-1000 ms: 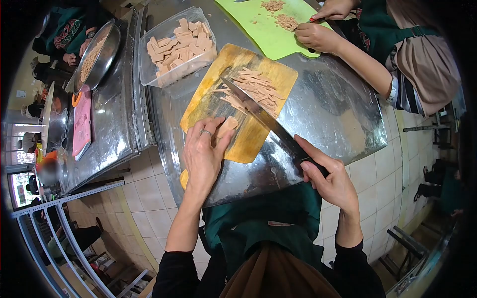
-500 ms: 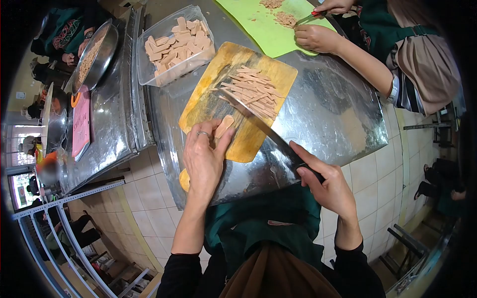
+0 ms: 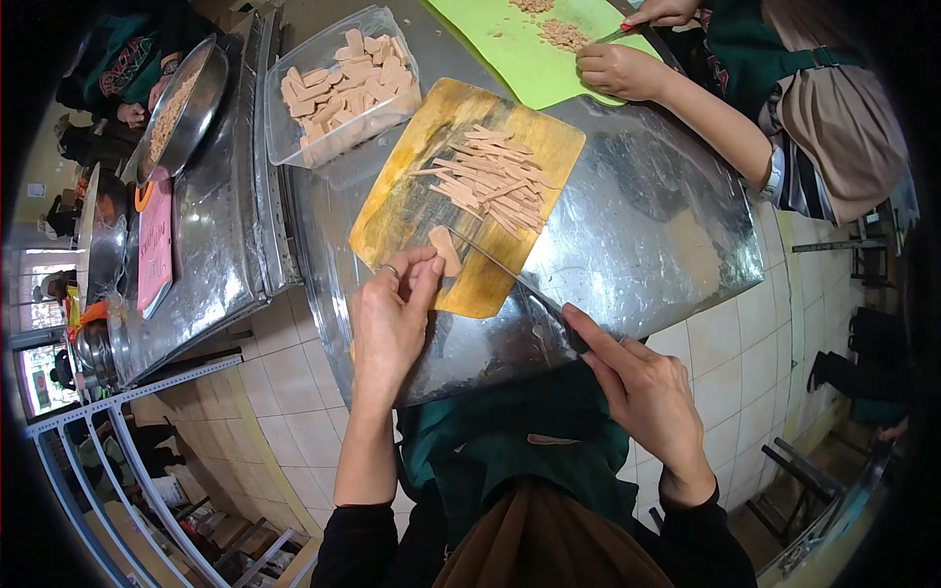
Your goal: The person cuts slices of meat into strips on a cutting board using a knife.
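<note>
Shiny metal covered the bench [image 3: 647,235]. Nearest, the right hand [image 3: 647,397] had its fingers closed around the handle of the knife [image 3: 508,272]; the left hand [image 3: 392,323] pinched a flat tan slice [image 3: 445,252] over the yellowish board [image 3: 392,201]. The blade seemed just beside the slice, perhaps touching. Farther off lay cut strips [image 3: 495,181] on the board, then a clear tub [image 3: 377,122] of pieces and another person's hand [image 3: 622,72] at a green mat [image 3: 500,54].

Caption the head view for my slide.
Left hand steadies a pinkish slice on a wooden board; right hand holds a knife.
</note>
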